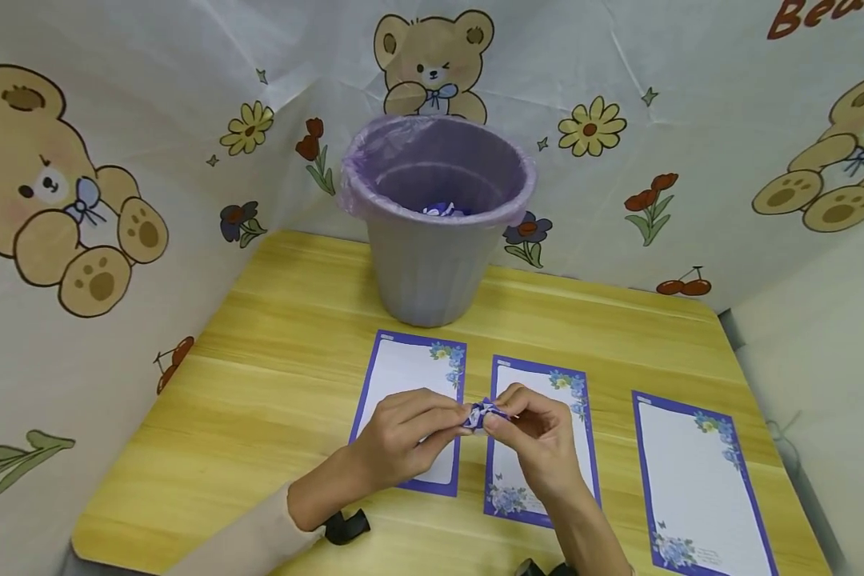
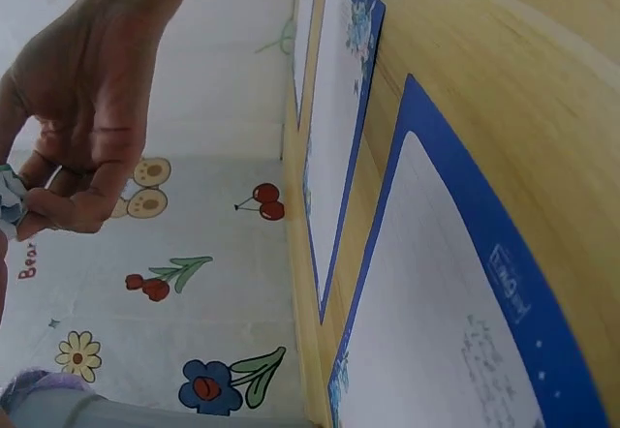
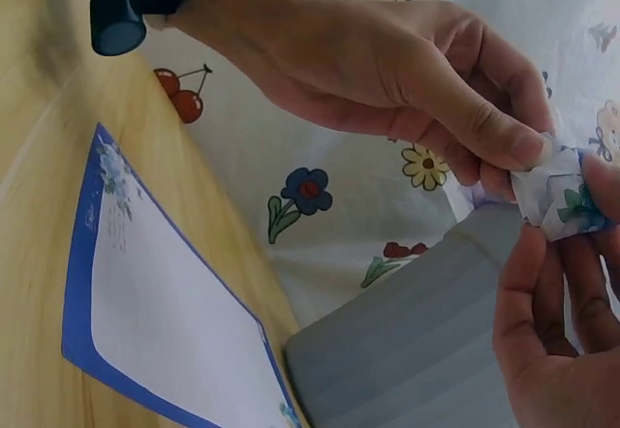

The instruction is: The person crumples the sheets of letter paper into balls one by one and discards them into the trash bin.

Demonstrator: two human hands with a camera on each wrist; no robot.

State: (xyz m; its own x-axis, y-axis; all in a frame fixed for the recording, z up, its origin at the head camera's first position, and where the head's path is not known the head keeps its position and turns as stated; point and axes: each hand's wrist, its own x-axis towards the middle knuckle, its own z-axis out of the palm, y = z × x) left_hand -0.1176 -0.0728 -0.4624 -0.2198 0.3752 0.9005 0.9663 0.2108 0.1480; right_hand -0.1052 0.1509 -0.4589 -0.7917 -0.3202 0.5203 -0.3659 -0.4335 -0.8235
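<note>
A small crumpled ball of purple-and-white paper [image 1: 482,414] is held between both hands above the middle sheet. My left hand [image 1: 410,432] pinches it from the left between thumb and fingertips. From the other side, my right hand [image 1: 540,440] grips it with curled fingers and thumb. The right wrist view shows the paper wad [image 3: 562,196] with white folds and a green leaf print. In the left wrist view, only part of the wad [image 2: 12,200] shows at the edge, by the right hand's fingers.
Purple-bordered flower stationery lies on the wooden table [image 1: 259,384]: a left sheet [image 1: 410,368], a middle sheet [image 1: 526,380] and a right sheet [image 1: 694,480]. Behind them stands a grey bin [image 1: 432,264] with a purple liner, holding crumpled paper [image 1: 442,210]. A bear-print cloth [image 1: 547,48] hangs behind.
</note>
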